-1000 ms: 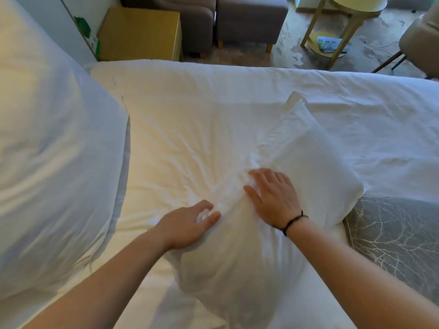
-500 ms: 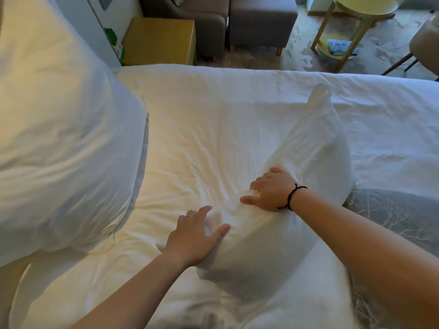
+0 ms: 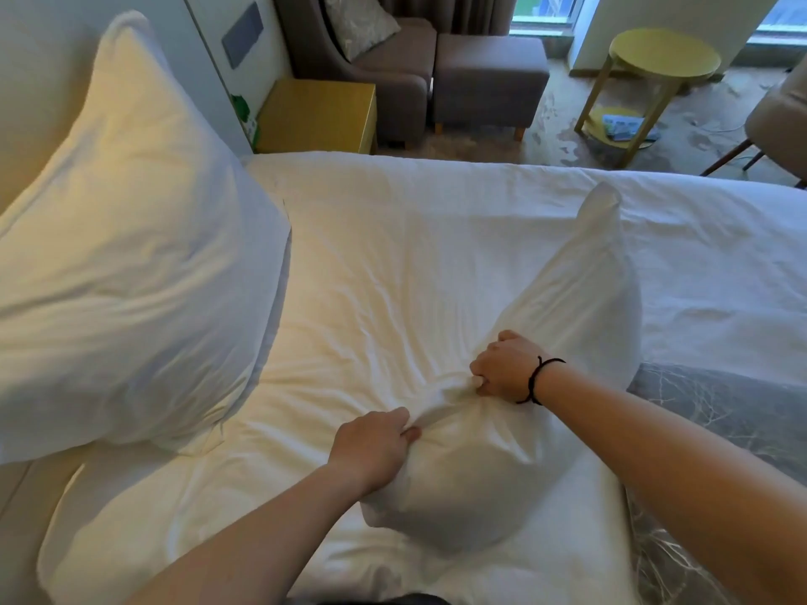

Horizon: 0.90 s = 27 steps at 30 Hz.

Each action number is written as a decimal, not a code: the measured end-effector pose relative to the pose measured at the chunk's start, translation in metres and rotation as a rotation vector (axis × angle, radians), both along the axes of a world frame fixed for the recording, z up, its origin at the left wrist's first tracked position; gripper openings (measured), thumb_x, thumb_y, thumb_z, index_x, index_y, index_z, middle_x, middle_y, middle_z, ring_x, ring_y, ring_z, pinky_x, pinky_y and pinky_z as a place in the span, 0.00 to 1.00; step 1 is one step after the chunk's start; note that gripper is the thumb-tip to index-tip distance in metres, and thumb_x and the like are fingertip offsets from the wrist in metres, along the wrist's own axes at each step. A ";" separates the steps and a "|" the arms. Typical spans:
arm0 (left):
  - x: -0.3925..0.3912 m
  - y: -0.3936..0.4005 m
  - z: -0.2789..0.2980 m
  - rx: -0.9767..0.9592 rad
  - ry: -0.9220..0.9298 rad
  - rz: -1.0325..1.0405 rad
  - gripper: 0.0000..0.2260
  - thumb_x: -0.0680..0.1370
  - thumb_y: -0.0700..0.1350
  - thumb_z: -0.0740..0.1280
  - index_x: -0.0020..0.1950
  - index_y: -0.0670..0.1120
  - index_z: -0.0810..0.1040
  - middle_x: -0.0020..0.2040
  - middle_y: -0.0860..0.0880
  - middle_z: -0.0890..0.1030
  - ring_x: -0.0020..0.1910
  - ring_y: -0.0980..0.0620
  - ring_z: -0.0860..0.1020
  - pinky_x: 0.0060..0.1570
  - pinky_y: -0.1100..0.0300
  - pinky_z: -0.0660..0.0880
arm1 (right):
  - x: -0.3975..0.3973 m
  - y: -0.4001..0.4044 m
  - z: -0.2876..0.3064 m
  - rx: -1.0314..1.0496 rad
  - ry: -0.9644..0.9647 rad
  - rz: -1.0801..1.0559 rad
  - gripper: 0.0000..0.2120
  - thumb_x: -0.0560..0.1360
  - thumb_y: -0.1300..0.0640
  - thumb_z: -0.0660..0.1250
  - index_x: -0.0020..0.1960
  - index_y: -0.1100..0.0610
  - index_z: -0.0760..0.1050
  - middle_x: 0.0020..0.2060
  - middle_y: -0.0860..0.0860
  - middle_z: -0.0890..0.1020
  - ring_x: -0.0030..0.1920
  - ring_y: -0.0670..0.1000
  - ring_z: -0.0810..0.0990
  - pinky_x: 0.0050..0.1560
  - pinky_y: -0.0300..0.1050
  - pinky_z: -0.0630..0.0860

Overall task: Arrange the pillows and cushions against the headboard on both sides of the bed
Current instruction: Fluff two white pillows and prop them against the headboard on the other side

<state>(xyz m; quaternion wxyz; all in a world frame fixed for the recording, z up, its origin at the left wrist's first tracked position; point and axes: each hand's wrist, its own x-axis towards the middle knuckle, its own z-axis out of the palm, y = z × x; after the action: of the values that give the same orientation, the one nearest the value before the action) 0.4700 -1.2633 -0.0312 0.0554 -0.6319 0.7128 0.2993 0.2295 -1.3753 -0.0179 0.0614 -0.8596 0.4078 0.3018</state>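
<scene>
Gripping soft, light pillow [image 3: 546,430] with both hands, left hand [image 3: 371,447] and right hand [image 3: 506,369] bunching its 9 o'clock edge.

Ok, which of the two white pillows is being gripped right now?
The smaller pillow mid-bed: left hand and right hand both clutch it. The large pillow stands untouched.

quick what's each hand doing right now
Left hand: closed, gripping the white pillow at its near edge.
Right hand: closed, bunching the same pillow's fabric.
</scene>
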 end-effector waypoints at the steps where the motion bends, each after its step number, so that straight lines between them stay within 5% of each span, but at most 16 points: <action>1: 0.002 -0.001 0.003 -0.039 0.002 0.004 0.15 0.81 0.60 0.53 0.39 0.52 0.62 0.35 0.53 0.71 0.40 0.46 0.72 0.36 0.52 0.62 | 0.000 0.002 0.001 -0.053 -0.034 -0.010 0.14 0.79 0.43 0.56 0.45 0.50 0.74 0.44 0.47 0.82 0.45 0.51 0.78 0.58 0.49 0.67; 7: 0.019 -0.011 0.031 -0.206 0.067 0.064 0.15 0.81 0.59 0.51 0.39 0.52 0.60 0.34 0.52 0.72 0.36 0.45 0.71 0.34 0.52 0.63 | 0.014 -0.004 0.020 -0.248 -0.315 -0.227 0.17 0.80 0.47 0.55 0.34 0.48 0.67 0.35 0.45 0.76 0.39 0.50 0.77 0.52 0.46 0.66; 12: 0.060 -0.029 0.063 -0.381 0.123 0.175 0.15 0.81 0.57 0.54 0.39 0.51 0.60 0.31 0.51 0.70 0.34 0.42 0.72 0.32 0.52 0.63 | 0.060 -0.040 0.050 -0.263 -0.516 -0.325 0.18 0.80 0.47 0.58 0.37 0.51 0.78 0.35 0.46 0.78 0.38 0.49 0.76 0.51 0.48 0.67; 18: 0.166 -0.044 0.093 -0.553 0.234 0.461 0.19 0.81 0.55 0.61 0.35 0.48 0.62 0.31 0.45 0.75 0.35 0.38 0.73 0.33 0.49 0.68 | 0.197 -0.101 0.092 -0.277 -0.618 -0.120 0.17 0.80 0.46 0.59 0.42 0.53 0.82 0.40 0.49 0.82 0.42 0.54 0.78 0.50 0.49 0.66; 21: 0.235 -0.032 0.089 -0.608 0.278 0.628 0.18 0.81 0.52 0.64 0.34 0.48 0.65 0.29 0.48 0.73 0.32 0.48 0.73 0.32 0.50 0.66 | 0.295 -0.117 0.102 -0.286 -0.635 0.049 0.18 0.79 0.45 0.59 0.40 0.53 0.81 0.38 0.49 0.81 0.40 0.54 0.77 0.45 0.48 0.59; 25: 0.308 0.004 0.064 -0.559 0.245 0.812 0.17 0.80 0.54 0.63 0.35 0.48 0.69 0.28 0.51 0.74 0.29 0.55 0.72 0.29 0.57 0.67 | 0.409 -0.102 0.081 -0.301 -0.680 0.101 0.15 0.79 0.45 0.60 0.45 0.50 0.83 0.45 0.50 0.81 0.50 0.56 0.76 0.54 0.52 0.65; 27: 0.328 0.019 0.048 -0.427 0.216 0.818 0.16 0.80 0.56 0.63 0.36 0.49 0.73 0.29 0.52 0.77 0.30 0.57 0.74 0.31 0.55 0.70 | 0.443 -0.082 0.054 -0.215 -0.655 0.024 0.12 0.80 0.49 0.60 0.53 0.48 0.81 0.58 0.50 0.79 0.62 0.57 0.72 0.66 0.57 0.61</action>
<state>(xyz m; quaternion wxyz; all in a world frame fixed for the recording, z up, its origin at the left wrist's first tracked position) 0.7980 -1.2441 0.0171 -0.2729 -0.8233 0.4524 0.2073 0.6721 -1.4571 0.0363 0.0944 -0.9171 0.3858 -0.0342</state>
